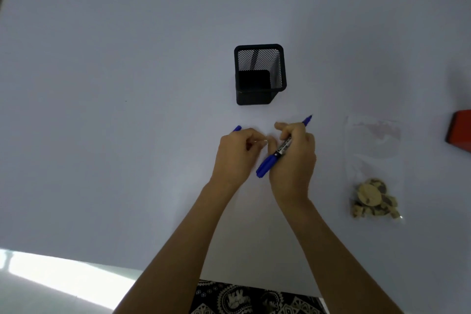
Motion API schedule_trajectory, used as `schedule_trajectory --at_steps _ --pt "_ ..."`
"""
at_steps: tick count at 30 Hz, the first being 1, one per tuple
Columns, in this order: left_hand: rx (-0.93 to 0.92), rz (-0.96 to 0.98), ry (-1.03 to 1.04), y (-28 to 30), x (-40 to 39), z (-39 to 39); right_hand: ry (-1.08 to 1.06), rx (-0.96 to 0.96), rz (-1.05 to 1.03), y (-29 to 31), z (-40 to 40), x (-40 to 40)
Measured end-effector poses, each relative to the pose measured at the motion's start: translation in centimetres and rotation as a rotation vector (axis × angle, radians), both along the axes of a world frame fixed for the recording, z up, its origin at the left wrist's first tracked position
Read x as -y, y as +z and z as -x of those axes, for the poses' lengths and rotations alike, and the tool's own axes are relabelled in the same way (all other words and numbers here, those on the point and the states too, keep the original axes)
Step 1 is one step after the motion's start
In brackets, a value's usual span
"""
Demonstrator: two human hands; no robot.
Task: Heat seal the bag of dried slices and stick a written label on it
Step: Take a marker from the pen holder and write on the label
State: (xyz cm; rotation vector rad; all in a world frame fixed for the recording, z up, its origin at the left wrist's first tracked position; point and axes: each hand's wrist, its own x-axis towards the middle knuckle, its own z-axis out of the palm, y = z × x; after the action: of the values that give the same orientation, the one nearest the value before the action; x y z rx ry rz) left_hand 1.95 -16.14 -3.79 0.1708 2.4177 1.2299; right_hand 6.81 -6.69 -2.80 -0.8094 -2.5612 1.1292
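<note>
A clear plastic bag [373, 150] lies flat on the white table [127, 135] at the right, with the dried slices [373, 199] bunched at its near end. My right hand [293, 160] grips a blue marker [270, 159], its bare tip pointing up and away to the right. My left hand [237, 155] is closed, and a blue marker cap [237, 128] sticks out past its knuckles. The fingertips of both hands meet over a small white piece [262, 141], too faint against the table to tell whether it is a label.
A black mesh pen holder [260, 74] stands just beyond my hands. A red object [460, 131] is cut off by the right edge. The table's near edge runs below my forearms, with patterned fabric [254, 298] under it.
</note>
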Motion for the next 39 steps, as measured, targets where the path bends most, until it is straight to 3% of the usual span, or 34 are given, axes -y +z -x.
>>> schedule_trajectory --at_steps 4,7,14,17,23,27,32,39 --pt "-0.157 0.114 -0.069 -0.3 -0.4 -0.3 0.195 -0.013 0.063 -1.2 0.3 -0.7" --pt "-0.189 0.095 -0.038 -0.9 -0.3 -0.3 0.244 -0.018 0.153 -1.5 0.6 -1.2" --pt "-0.366 0.049 0.033 -2.4 0.4 -1.6 0.256 -0.053 0.1 -3.0 0.2 -1.1" --pt "-0.604 0.128 -0.118 -3.5 1.4 -2.7 0.23 -0.073 0.065 -3.3 0.1 -0.8" --pt "-0.73 0.307 -0.332 -4.4 2.8 -4.0 0.251 -0.151 0.017 -3.4 -0.2 -0.8" --pt "-0.742 0.354 -0.327 -4.0 2.4 -4.0 0.299 -0.225 0.041 -2.8 -0.2 -0.9" --pt "-0.723 0.392 -0.324 -3.7 2.1 -4.1 0.27 -0.219 0.236 -2.9 0.6 -1.0" --pt "-0.74 0.421 -0.303 -3.8 2.2 -4.1 0.189 -0.21 0.162 -3.6 2.2 -1.4"
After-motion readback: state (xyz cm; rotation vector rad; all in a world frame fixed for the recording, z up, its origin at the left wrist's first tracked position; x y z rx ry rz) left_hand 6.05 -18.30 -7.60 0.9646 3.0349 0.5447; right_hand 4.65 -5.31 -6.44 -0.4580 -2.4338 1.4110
